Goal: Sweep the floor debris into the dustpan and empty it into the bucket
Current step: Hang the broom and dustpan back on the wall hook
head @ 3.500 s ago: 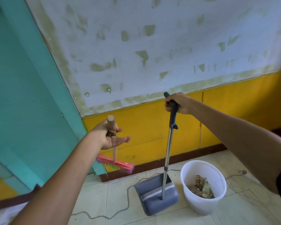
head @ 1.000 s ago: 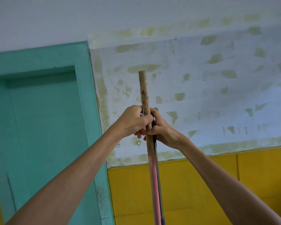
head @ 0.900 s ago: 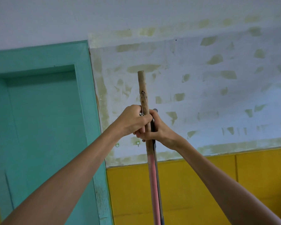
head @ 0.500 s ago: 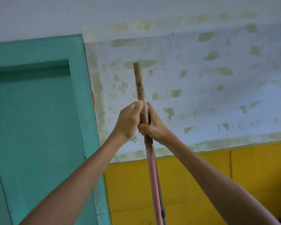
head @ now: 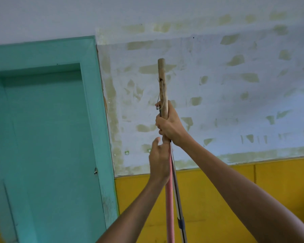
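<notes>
The broom handle [head: 162,81], bare wood at the top and pink lower down, stands upright in the middle of the view. The thin metal dustpan handle [head: 178,207] runs right beside it. My right hand [head: 170,127] is closed around both handles together, just below the wooden end. My left hand [head: 159,162] is lower, off the handles, with its fingers loose against the left side of the pink shaft. A wire loop [head: 160,97] hangs from the wooden end. The brush head, the dustpan's pan, the bucket and the floor are out of view.
A teal door [head: 47,137] in a teal frame fills the left side. Straight ahead is a white wall with patchy marks [head: 235,85] above a yellow lower band [head: 235,190]. Two small nails or hooks [head: 126,152] sit in the wall near the door frame.
My left hand has let go of the handles and dropped below my right hand. My right hand now holds the broom and dustpan handles alone. The view shifted slightly.
</notes>
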Available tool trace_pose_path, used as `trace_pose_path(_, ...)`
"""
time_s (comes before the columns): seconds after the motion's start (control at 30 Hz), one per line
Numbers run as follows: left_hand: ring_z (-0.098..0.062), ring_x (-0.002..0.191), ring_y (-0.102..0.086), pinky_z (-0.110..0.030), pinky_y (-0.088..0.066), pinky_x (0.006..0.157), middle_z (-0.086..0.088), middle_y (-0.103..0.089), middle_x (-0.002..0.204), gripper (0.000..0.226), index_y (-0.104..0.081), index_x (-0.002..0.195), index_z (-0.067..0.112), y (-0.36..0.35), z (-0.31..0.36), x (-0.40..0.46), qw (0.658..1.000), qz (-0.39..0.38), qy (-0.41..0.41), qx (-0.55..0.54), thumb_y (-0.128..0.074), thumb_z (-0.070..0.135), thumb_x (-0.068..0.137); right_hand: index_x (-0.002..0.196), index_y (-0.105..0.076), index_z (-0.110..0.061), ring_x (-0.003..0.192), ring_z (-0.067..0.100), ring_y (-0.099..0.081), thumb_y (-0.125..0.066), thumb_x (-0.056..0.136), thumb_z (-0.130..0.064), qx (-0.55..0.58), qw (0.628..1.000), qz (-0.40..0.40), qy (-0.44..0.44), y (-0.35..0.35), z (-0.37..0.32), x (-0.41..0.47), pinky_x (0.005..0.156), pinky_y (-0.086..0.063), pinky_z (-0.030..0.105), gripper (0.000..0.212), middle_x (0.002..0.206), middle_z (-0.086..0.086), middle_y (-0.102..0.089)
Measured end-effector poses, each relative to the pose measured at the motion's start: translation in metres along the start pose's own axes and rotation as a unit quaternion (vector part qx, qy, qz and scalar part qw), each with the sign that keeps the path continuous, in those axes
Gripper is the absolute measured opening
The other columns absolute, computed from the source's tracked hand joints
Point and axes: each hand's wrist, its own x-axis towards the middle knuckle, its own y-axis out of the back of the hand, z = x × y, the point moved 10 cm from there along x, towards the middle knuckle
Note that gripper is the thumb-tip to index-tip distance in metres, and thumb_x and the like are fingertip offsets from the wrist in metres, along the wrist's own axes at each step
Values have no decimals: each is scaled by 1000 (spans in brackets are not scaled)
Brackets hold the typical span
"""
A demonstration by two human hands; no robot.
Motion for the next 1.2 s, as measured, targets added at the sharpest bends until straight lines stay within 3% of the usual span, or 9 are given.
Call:
trace_pose_path(0.1, -24, 67, -63, -29, -47, 59, -13, -62, 75, 32, -56, 89, 11, -18, 2, 5, 998, -64, 6, 24, -57, 39, 74, 99, -53, -30, 49, 11, -41, -47, 74, -5, 33, 999, 16, -16, 7, 1, 1, 42, -39, 26, 35, 57, -10, -45)
trace_pose_path(0.23, -15, 46, -44, -20, -37, 38, -8, -50, 66, 19, -53, 87, -1, -16, -3, 10, 996, -16, 21, 88, -56, 14, 75, 94, -53, -33, 49, 12, -41, -49, 73, -5, 54, 998, 17, -25, 11, 0, 1, 43, -40, 28, 35, 62, -5, -45)
trace_pose_path(0.43, -13, 41, -48, -24, -37, 41, 3, -51, 55, 21, -49, 70, 14, -5, 7, 16, 980, 70, -41, 183, -61, 26, 82, 92, -51, -34, 45, 12, -41, -55, 78, -11, 61, 997, 31, -19, 5, -3, 1, 44, -42, 28, 27, 70, 1, -43)
trace_pose_path(0.7, -7, 32, -42, -14, -31, 31, 3, -45, 51, 22, -44, 66, 16, 7, -10, 24, 983, 72, -31, 166, -51, 16, 87, 88, -48, -33, 44, 11, -36, -45, 75, -4, 77, 996, -6, -33, -16, 8, 4, 42, -40, 26, 32, 64, -1, -38)
trace_pose_path(0.87, -9, 35, -40, -22, -36, 34, 2, -48, 53, 19, -43, 66, 17, 20, -34, 23, 987, 86, 2, 135, -52, 19, 83, 101, -47, -22, 45, 14, -39, -49, 79, -4, 91, 994, -36, -43, -35, 23, 2, 45, -41, 30, 28, 66, 1, -41)
trace_pose_path(0.97, -10, 35, -44, -27, -38, 34, 4, -50, 54, 15, -45, 73, 17, 36, -52, 13, 981, 128, 15, 145, -56, 18, 84, 123, -46, -20, 71, 17, -66, -61, 92, -29, 16, 997, -62, -42, -47, 38, -4, 64, -57, 33, 36, 101, 6, -63)
trace_pose_path(1.03, -16, 41, -48, -39, -46, 41, 3, -51, 57, 14, -46, 82, 15, 47, -68, 6, 979, 147, 24, 139, -58, 19, 87, 132, -44, -30, 95, 14, -67, -60, 88, -55, -76, 994, -49, -58, -46, 49, -6, 76, -58, 33, 53, 115, 0, -65)
trace_pose_path(1.1, -19, 47, -51, -43, -48, 45, -3, -54, 65, 16, -44, 86, 16, 57, -88, 2, 979, 152, 43, 126, -58, 22, 90, 120, -57, -30, 90, 12, -68, -61, 85, -58, -122, 991, 23, -38, -34, 49, -5, 72, -60, 34, 45, 103, -3, -69)
trace_pose_path(1.2, -21, 57, -57, -34, -45, 45, -10, -59, 79, 19, -41, 93, 19, 64, -115, 0, 981, 144, 72, 110, -57, 30, 93, 78, -72, -25, 70, 13, -72, -68, 89, -34, -135, 987, 80, -14, -27, 51, -5, 59, -61, 32, 15, 72, -8, -72)
